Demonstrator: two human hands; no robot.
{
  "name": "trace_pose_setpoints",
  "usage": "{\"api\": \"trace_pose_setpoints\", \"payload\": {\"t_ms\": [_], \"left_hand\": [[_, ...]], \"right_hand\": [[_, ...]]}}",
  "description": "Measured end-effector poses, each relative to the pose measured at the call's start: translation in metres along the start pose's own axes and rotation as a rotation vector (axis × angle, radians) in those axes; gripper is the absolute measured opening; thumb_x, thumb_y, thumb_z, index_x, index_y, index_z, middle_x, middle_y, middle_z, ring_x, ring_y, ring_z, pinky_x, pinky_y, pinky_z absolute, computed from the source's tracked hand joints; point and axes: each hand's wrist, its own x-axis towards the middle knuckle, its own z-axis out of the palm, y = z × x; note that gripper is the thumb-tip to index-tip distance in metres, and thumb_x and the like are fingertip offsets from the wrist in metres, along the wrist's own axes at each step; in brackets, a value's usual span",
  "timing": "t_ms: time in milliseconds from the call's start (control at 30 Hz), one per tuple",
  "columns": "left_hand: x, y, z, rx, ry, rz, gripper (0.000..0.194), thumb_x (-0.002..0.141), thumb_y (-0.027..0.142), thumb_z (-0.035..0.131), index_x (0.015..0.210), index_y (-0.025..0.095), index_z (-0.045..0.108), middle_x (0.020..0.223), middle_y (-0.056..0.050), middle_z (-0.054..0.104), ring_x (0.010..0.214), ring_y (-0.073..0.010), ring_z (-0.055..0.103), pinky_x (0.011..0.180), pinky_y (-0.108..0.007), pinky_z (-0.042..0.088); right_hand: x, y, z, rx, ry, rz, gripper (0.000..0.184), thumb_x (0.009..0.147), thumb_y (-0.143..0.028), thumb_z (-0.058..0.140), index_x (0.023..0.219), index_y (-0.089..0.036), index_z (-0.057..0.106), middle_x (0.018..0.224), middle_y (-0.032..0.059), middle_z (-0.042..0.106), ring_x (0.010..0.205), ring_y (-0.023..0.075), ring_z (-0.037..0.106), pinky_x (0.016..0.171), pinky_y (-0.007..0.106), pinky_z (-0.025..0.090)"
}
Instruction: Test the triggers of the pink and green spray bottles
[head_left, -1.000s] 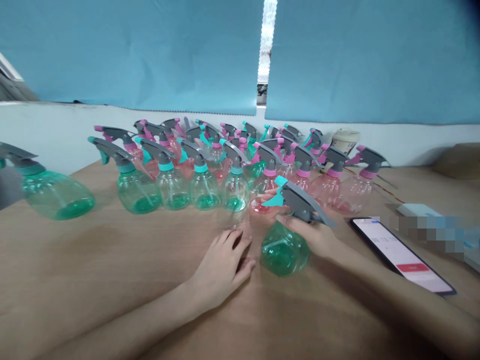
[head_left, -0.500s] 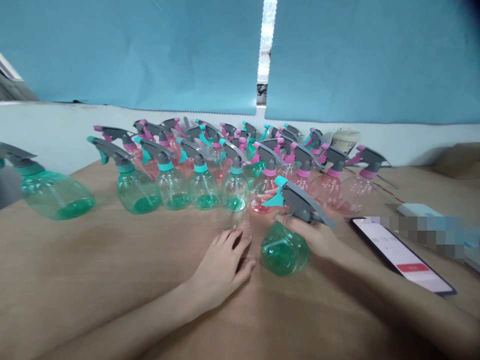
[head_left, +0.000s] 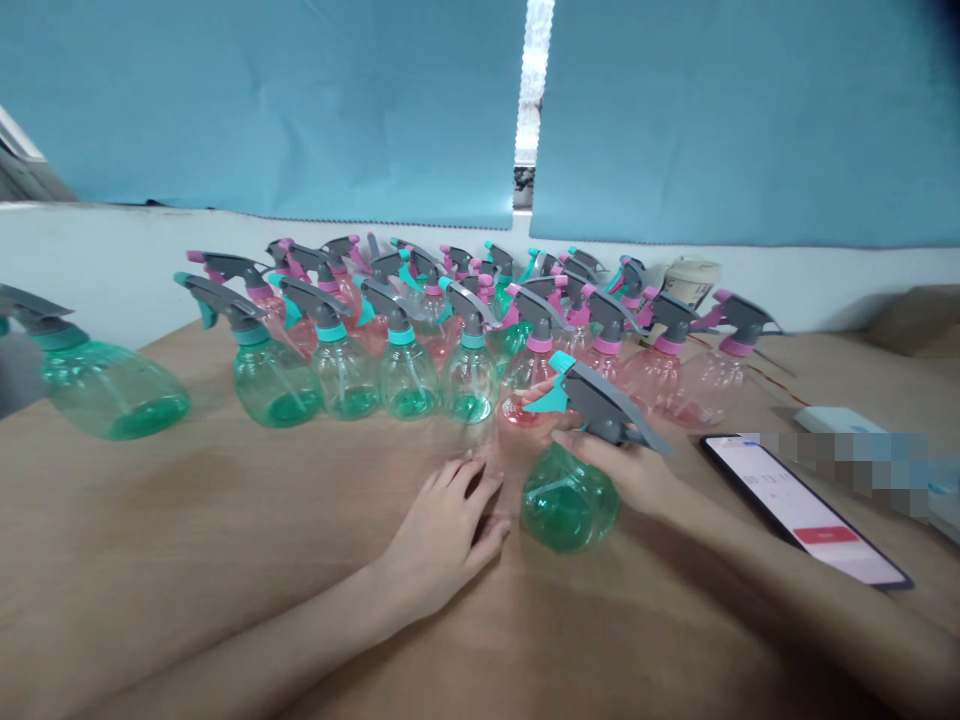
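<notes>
My right hand (head_left: 626, 465) is wrapped round the neck of a green spray bottle (head_left: 570, 505) with a grey and turquoise trigger head. The bottle is tilted slightly, its nozzle facing left; whether its base touches the table I cannot tell. To its left, my left hand (head_left: 446, 535) lies on the wooden table (head_left: 225, 560), fingers loosely bent and apart, holding nothing. Just beyond the hands, a clear spray bottle (head_left: 470, 385) with a turquoise collar and a pink spray bottle (head_left: 525, 385) stand side by side in the front row.
Several more green and pink spray bottles stand in rows behind. A separate green spray bottle (head_left: 120, 390) is at far left. On the right lie a phone (head_left: 806, 510) with a lit screen and a white box (head_left: 840, 420). A paper cup (head_left: 690, 280) stands at the back.
</notes>
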Motion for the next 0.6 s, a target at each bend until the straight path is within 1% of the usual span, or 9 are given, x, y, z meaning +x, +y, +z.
{"api": "trace_pose_setpoints", "payload": {"t_ms": [133,267,400,500,600], "left_hand": [[0.000,0.000,0.000,0.010,-0.012,0.003,0.039,0.090,0.034,0.049,0.124,0.016,0.048,0.126,-0.011,0.050,0.115,-0.0277,0.044,0.094,-0.043,0.038],[0.000,0.000,0.000,0.019,-0.030,-0.008,0.039,0.089,0.032,0.050,0.124,0.014,0.049,0.126,-0.012,0.049,0.115,-0.0277,0.043,0.094,-0.043,0.038],[0.001,0.000,0.000,0.017,-0.030,-0.005,0.040,0.089,0.032,0.050,0.125,0.015,0.049,0.126,-0.012,0.050,0.115,-0.0279,0.043,0.094,-0.043,0.038],[0.001,0.000,0.000,0.020,-0.027,-0.008,0.039,0.089,0.032,0.050,0.124,0.016,0.049,0.125,-0.012,0.050,0.114,-0.0279,0.044,0.093,-0.043,0.039],[0.001,0.000,-0.001,0.027,-0.037,-0.009,0.038,0.089,0.031,0.050,0.124,0.015,0.049,0.126,-0.012,0.049,0.114,-0.0279,0.043,0.094,-0.043,0.038]], "right_hand": [[-0.001,0.003,0.000,0.060,-0.004,0.051,0.010,0.071,-0.031,0.061,0.065,-0.023,0.058,0.062,-0.0030,0.056,0.055,0.0120,0.050,0.052,0.026,0.043],[-0.001,0.005,-0.001,0.054,-0.016,0.075,0.009,0.071,-0.031,0.060,0.069,-0.022,0.060,0.066,-0.0024,0.058,0.058,0.0121,0.052,0.056,0.027,0.044],[0.000,-0.001,-0.001,0.055,-0.050,0.092,0.008,0.072,-0.029,0.055,0.071,-0.023,0.060,0.066,-0.0018,0.058,0.059,0.0133,0.054,0.057,0.028,0.044],[0.002,-0.009,-0.003,0.015,-0.060,0.096,0.008,0.069,-0.025,0.052,0.063,-0.022,0.056,0.060,-0.0027,0.053,0.055,0.0125,0.049,0.054,0.027,0.042],[0.003,-0.016,-0.003,0.001,-0.116,0.074,0.016,0.067,-0.023,0.050,0.052,-0.022,0.045,0.052,-0.0037,0.044,0.050,0.0108,0.042,0.048,0.025,0.038]]}}
